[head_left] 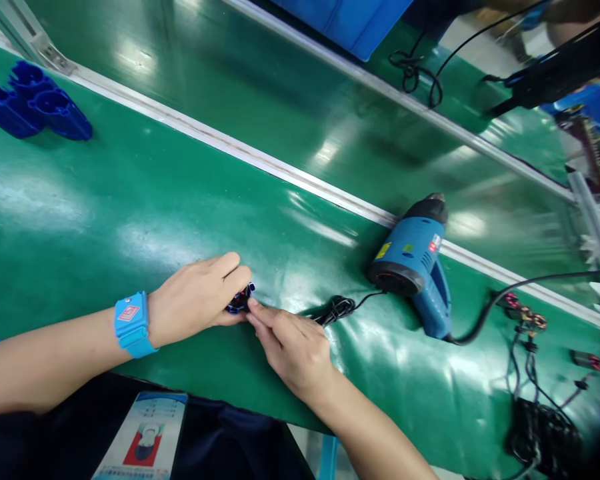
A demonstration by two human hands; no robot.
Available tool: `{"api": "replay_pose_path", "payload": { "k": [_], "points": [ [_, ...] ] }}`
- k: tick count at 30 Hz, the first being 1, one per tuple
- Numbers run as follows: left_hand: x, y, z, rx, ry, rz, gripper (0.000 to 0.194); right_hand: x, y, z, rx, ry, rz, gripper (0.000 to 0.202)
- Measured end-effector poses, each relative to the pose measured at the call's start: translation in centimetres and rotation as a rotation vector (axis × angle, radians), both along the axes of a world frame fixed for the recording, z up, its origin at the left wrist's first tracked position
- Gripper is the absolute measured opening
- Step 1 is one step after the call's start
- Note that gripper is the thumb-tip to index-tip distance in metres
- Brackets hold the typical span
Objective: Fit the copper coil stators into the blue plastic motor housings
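Note:
My left hand point(200, 293), with a light-blue wrist strap point(131, 324), is closed around a small dark-blue plastic housing point(238, 301). Its open end faces up, and dark parts with a bit of red show inside. Thumb and fingers of my right hand point(295, 347) pinch at the near right rim of the housing; whether they also hold a small part cannot be made out. A bundled black cable point(337, 309) lies just beyond my right hand, one end partly hidden behind it.
A blue heat gun point(413, 257) stands nose-up, right of my hands, its thick cord running right. Blue plastic shells point(35, 103) stand at far left. Small motor-like parts point(527, 317) and black cables point(545, 430) lie at right. A metal rail point(220, 143) crosses the green mat.

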State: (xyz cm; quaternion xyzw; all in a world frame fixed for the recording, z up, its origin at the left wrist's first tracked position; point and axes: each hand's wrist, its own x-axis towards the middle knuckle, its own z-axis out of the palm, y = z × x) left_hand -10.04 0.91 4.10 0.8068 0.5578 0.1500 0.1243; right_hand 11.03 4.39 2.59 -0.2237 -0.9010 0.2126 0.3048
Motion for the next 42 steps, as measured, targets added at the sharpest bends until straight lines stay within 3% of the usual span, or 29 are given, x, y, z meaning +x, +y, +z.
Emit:
{"api": "replay_pose_path", "payload": {
  "k": [5, 7, 11, 15, 27, 37, 42],
  "points": [
    [0.1, 0.0, -0.1, 0.002, -0.015, 0.014, 0.039, 0.1, 0.2, 0.4, -0.349, 0.037, -0.026, 0.015],
    [0.1, -0.1, -0.1, -0.001, -0.018, 0.014, 0.04, 0.3, 0.2, 0.1, -0.253, 0.023, -0.015, 0.015],
    [0.1, -0.1, -0.1, -0.004, -0.02, 0.009, 0.039, 0.8, 0.0, -0.4, 0.195, -0.11, 0.063, 0.03],
    [0.0, 0.1, -0.1, -0.028, -0.04, 0.009, 0.038, 1.1, -0.3, 0.1, 0.347, -0.253, 0.097, 0.036],
    [0.4, 0.2, -0.5, -0.106, -0.037, 0.009, 0.033, 1.6, -0.1, 0.9, 0.343, -0.283, 0.153, 0.034],
    [0.0, 0.1, -0.3, -0.097, -0.083, -0.003, 0.028, 0.1, -1.2, 1.3, 0.632, -0.424, 0.111, 0.028],
    [-0.6, 0.1, -0.3, -0.128, -0.154, 0.005, 0.034, 1.0, -0.1, 0.5, 0.516, -0.253, 0.09, 0.03]
  ]
}}
